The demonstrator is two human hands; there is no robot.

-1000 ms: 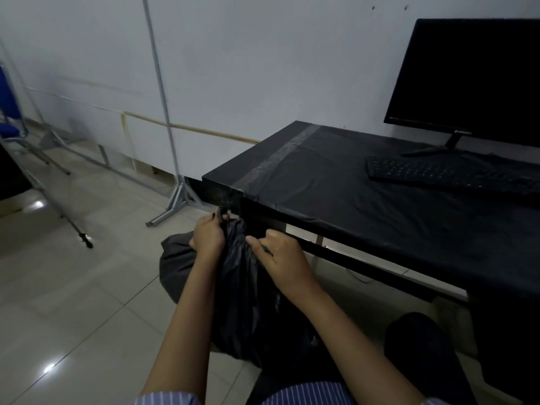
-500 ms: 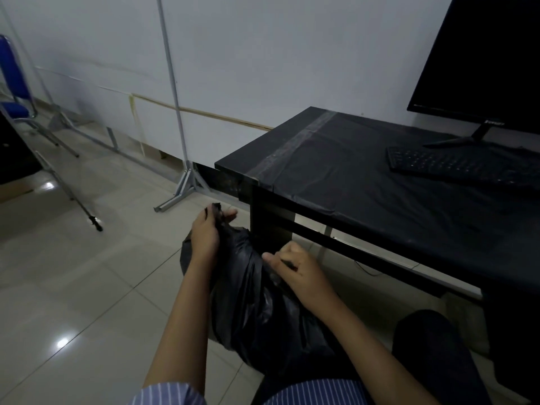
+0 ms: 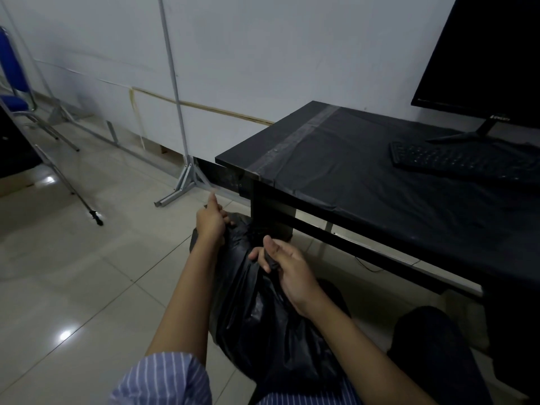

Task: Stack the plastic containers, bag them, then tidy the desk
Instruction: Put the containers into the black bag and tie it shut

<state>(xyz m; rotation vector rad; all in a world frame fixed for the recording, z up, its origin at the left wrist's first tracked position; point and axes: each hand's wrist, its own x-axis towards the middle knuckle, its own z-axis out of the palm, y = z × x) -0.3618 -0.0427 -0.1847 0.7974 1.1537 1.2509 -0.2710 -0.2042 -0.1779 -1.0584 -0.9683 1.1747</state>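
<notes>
Black plastic fills the head view: a bin bag [image 3: 263, 325] rests on the seated person's lap, beside the black-covered desk [image 3: 394, 206]. The left hand [image 3: 209, 222] clutches the bag's far edge; the right hand [image 3: 287, 271] pinches a gathered fold nearer the body. A keyboard [image 3: 461, 160] and monitor [image 3: 485, 54] sit on the desk.

White wall [image 3: 263, 48], glossy tiled floor [image 3: 73, 287], blue chair [image 3: 11, 77]

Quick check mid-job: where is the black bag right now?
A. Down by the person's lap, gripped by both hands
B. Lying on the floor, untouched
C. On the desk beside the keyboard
A: the black bag sits below desk level, its top gripped by the left hand and right hand.
</notes>
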